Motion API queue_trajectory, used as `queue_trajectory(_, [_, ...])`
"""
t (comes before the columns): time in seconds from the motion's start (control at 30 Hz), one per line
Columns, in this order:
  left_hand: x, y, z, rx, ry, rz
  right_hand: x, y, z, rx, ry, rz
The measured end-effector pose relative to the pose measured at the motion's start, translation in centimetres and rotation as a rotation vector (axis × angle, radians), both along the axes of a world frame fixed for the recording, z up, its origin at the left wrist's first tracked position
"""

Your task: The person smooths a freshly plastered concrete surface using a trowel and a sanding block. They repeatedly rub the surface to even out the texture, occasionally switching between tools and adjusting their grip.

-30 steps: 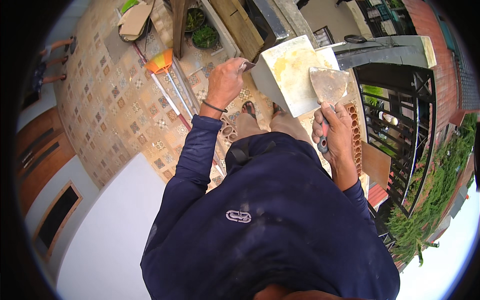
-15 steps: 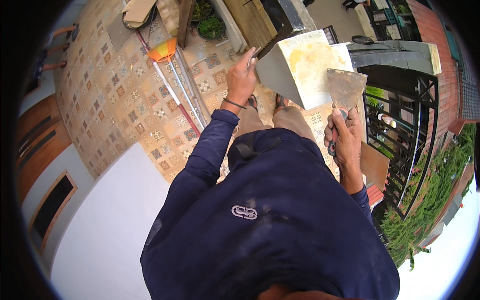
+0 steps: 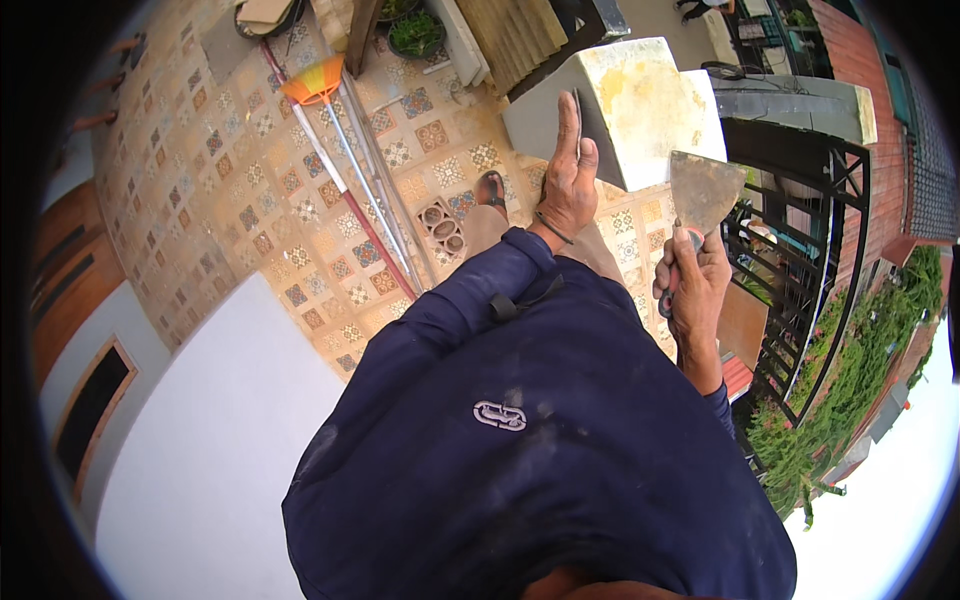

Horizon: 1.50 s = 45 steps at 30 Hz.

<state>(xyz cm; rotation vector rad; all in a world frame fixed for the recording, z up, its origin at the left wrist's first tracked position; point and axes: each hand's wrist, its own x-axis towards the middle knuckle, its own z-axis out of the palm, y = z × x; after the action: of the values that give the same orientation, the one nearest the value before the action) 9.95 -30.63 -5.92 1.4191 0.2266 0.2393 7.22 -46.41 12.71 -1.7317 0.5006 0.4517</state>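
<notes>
My left hand (image 3: 568, 175) is beside the grey side face of a white, yellow-stained pillar top (image 3: 630, 95). Its fingers are straight and together against a thin dark flat piece (image 3: 578, 118), seen edge-on and partly hidden by them. My right hand (image 3: 690, 280) grips the red and black handle of a wide, worn metal scraper (image 3: 705, 185), its blade pointing up beside the pillar's lower right side. Below both hands are my dark shirt, shorts and sandalled feet.
Tiled floor (image 3: 240, 200) with a broom (image 3: 312, 83), long poles (image 3: 325, 175), a hollow block (image 3: 440, 225) and potted plants (image 3: 417, 35). A white wall (image 3: 200, 420) is lower left, a black gate (image 3: 800, 260) right. Another person's legs (image 3: 100, 120) show far left; another person stands top right.
My left hand has moved right, up to the pillar's side, its fingers now straighter. My right hand with the scraper has shifted right. The pillar appears higher in view.
</notes>
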Motion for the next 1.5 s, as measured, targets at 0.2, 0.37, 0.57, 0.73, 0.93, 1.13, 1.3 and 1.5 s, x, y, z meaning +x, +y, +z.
queue_trajectory(0.2, [2.0,-0.2,0.4,-0.132,0.102,0.074,-1.5,-1.1,-0.5,0.018,-0.061,-0.007])
queue_trajectory(0.37, [-1.1,-1.9,2.1,-0.047,-0.026,0.084,-2.5,-2.7,-0.3,0.102,-0.061,0.038])
queue_trajectory(0.57, [-0.3,-2.8,2.2,-0.311,0.265,0.139,-3.9,-5.4,-0.8,0.17,-0.063,0.065])
queue_trajectory(0.73, [-2.5,-4.5,1.2,0.088,0.047,0.16,-5.4,-8.4,-1.9,0.181,-0.045,0.088])
queue_trajectory(0.93, [-4.3,-7.1,3.6,0.333,-0.003,0.173,-6.4,-10.8,-3.3,0.226,-0.001,0.152])
queue_trajectory(1.13, [-3.2,-5.2,3.5,0.227,0.0,0.089,-7.4,-11.0,-3.1,0.242,0.004,0.172])
queue_trajectory(1.3, [-1.6,-4.1,3.5,0.276,-0.015,0.083,-7.9,-9.2,-3.3,0.25,-0.109,0.222])
queue_trajectory(1.5, [-4.1,-1.0,3.2,0.349,-0.064,-0.016,-7.8,-4.5,-3.4,0.295,-0.078,0.252])
